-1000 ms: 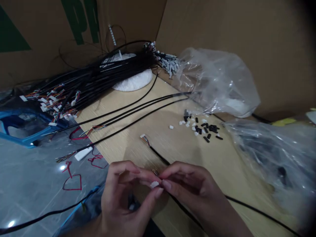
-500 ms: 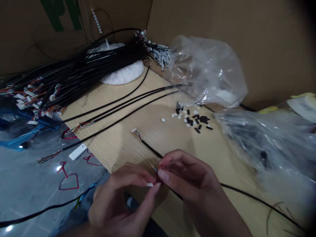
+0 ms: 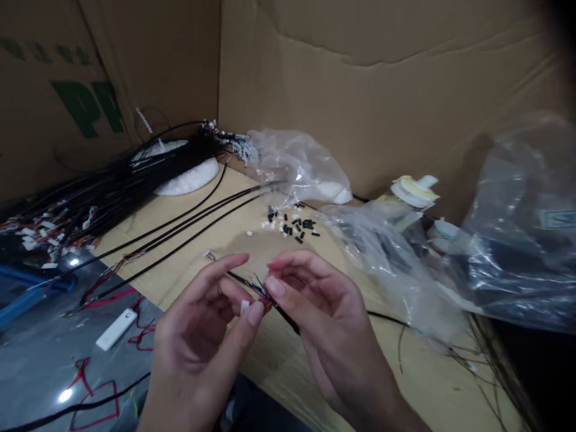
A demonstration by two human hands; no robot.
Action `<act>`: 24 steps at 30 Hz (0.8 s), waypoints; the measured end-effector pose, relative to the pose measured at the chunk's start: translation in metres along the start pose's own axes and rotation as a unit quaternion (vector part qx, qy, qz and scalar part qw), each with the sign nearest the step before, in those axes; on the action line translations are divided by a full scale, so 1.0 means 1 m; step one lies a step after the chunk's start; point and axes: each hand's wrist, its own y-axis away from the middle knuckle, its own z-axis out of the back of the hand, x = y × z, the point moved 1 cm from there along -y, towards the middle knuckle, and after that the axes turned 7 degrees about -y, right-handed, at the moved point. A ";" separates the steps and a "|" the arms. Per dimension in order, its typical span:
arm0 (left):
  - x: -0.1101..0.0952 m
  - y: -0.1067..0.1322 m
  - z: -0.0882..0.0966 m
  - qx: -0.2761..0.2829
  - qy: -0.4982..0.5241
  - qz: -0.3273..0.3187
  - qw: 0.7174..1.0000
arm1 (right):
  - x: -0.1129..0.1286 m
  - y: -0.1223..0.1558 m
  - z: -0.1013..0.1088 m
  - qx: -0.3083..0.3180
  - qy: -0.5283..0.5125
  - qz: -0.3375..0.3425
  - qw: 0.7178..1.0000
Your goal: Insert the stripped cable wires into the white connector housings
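White plastic connector (image 3: 245, 307) pinched in my left hand (image 3: 198, 342); right hand (image 3: 319, 318) holds black cable's coloured wire ends (image 3: 261, 294), hands now slightly apart.

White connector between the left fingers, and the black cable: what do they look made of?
The white connector looks like moulded plastic, opaque and matte, though small in view. The black cable looks plastic-sheathed, smooth with a faint sheen, with thin coloured wires fanning from its end.

Bare left hand (image 3: 198, 336) and right hand (image 3: 324, 312) at six o'clock, forearms also bare, fingernails (image 3: 255, 313) smooth, glossy and slightly past the fingertips; dark fabric (image 3: 263, 414) at six o'clock between the wrists, too dim to identify as clothing.
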 end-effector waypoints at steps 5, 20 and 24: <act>-0.018 0.004 -0.006 0.015 -0.009 -0.039 0.999 | 0.019 0.011 -0.002 0.022 -0.013 0.017 1.000; -0.055 0.037 -0.036 0.009 -0.138 -0.311 0.940 | 0.081 0.040 0.009 0.167 0.027 0.045 0.985; -0.064 0.041 -0.047 -0.033 -0.137 -0.321 0.937 | 0.092 0.045 0.015 0.177 0.007 0.076 0.981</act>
